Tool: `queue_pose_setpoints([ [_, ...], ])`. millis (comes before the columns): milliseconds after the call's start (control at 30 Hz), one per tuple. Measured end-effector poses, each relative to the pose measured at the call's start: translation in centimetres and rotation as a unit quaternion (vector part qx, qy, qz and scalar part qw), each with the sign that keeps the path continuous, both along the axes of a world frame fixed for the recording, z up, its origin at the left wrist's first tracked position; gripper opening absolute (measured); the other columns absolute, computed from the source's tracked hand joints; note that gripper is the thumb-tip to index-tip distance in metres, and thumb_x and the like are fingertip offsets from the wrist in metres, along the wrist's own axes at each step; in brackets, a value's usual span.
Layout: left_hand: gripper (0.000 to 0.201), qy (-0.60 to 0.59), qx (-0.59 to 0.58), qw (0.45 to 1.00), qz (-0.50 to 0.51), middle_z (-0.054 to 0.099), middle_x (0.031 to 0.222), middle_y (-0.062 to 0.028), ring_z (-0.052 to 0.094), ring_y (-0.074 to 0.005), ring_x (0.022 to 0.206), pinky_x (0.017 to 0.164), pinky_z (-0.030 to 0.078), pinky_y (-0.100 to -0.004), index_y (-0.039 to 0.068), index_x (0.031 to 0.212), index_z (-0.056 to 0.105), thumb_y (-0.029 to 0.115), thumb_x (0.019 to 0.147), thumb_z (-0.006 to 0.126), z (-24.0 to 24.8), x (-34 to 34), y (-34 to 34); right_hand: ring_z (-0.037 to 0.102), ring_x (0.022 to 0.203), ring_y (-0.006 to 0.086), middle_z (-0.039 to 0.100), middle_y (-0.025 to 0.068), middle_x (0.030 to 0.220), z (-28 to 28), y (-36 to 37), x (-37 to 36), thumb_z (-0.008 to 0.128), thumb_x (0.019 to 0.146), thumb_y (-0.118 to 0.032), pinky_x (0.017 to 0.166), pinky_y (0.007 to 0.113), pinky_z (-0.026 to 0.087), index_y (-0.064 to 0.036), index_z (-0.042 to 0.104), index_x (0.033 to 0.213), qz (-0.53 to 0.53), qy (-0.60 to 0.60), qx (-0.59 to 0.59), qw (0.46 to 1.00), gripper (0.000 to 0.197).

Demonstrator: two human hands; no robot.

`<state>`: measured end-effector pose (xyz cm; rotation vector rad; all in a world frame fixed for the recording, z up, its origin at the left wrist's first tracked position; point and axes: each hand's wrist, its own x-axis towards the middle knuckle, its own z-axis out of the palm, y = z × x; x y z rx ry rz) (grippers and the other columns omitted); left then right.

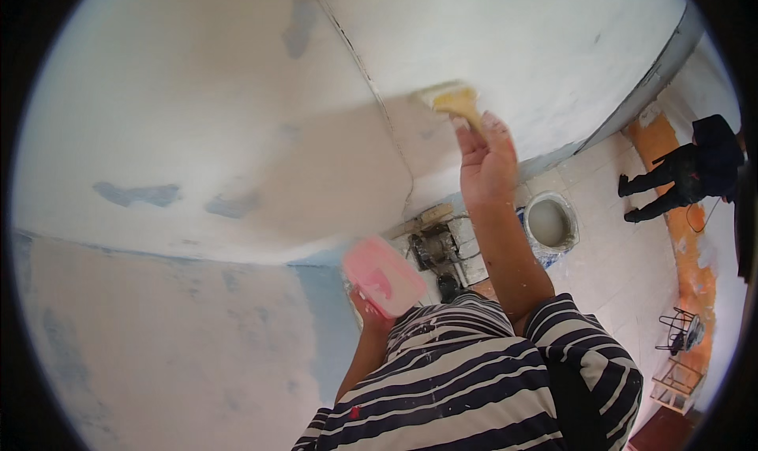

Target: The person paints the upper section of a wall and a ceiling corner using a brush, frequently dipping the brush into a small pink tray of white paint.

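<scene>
My right hand is raised to the wall, closed around the handle of a wide, flat paintbrush. The brush is yellowish, with whitish smears, and its far edge is at or close to the wall; blur hides whether they touch. White smears mark my fingers. Lower down and to the left, my left hand grips a pink rectangular plastic tub by its side in front of my striped shirt. The tub's inside looks pale pink, with a deeper pink patch. The whitish wall shows grey-blue patches and a thin crack or seam.
A large bucket of greyish-white liquid stands on the tiled floor, right of my forearm. Dark equipment and boxes sit near the wall's foot. At the far right are a person in dark clothes, a chair and a wooden stool.
</scene>
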<state>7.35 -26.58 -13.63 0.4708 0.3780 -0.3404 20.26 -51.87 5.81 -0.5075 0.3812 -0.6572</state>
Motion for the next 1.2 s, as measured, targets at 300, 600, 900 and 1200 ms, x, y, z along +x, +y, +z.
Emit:
queue_pose_setpoints([
  [300, 0.06, -0.015, 0.017, 1.0, -0.002, 0.053, 0.127, -0.0096, 0.052, -0.0292, 0.117, 0.099, 0.042, -0.0475, 0.01, 0.133, 0.044, 0.05, 0.089, 0.039, 1.9, 1.4, -2.2, 0.06, 0.1, 0.03, 0.056, 0.0151, 0.104, -11.4, -2.1, -1.4, 0.05, 0.091, -0.003, 0.089, 0.039, 0.055, 0.0034, 0.051, 0.099, -0.039, -0.039, -0.121, 0.991, 0.01],
  [600, 0.059, 0.012, 0.02, 1.0, -0.005, 0.053, 0.128, -0.0086, 0.051, -0.0283, 0.118, 0.1, 0.041, -0.0469, 0.011, 0.133, 0.044, 0.049, 0.089, 0.035, 1.3, 0.9, -1.4, 0.063, 0.093, 0.0263, 0.059, 0.0126, 0.1, -21.7, -3.3, -0.4, 0.053, 0.092, -0.01, 0.082, 0.037, 0.055, -0.0001, 0.052, 0.104, -0.066, 0.169, 0.0, 0.983, 0.016],
  [900, 0.06, -0.005, 0.02, 1.0, -0.012, 0.053, 0.127, -0.009, 0.051, -0.0298, 0.118, 0.098, 0.043, -0.0495, 0.011, 0.133, 0.044, 0.051, 0.089, 0.036, -0.3, 1.4, -1.4, 0.062, 0.1, 0.038, 0.058, 0.0199, 0.105, -0.8, -5.9, -0.7, 0.047, 0.089, -0.005, 0.091, 0.047, 0.051, 0.0036, 0.049, 0.103, -0.027, -0.161, -0.088, 0.983, 0.016],
  [1200, 0.061, -0.004, 0.007, 1.0, -0.023, 0.051, 0.129, -0.0096, 0.05, -0.03, 0.119, 0.099, 0.042, -0.0493, 0.011, 0.133, 0.042, 0.052, 0.09, 0.038, 0.2, 1.4, -2.2, 0.065, 0.088, 0.0331, 0.06, 0.0185, 0.098, -19.9, -7.8, -1.0, 0.049, 0.088, -0.004, 0.081, 0.041, 0.056, 0.0043, 0.053, 0.097, -0.04, 0.014, -0.081, 0.996, 0.013],
])
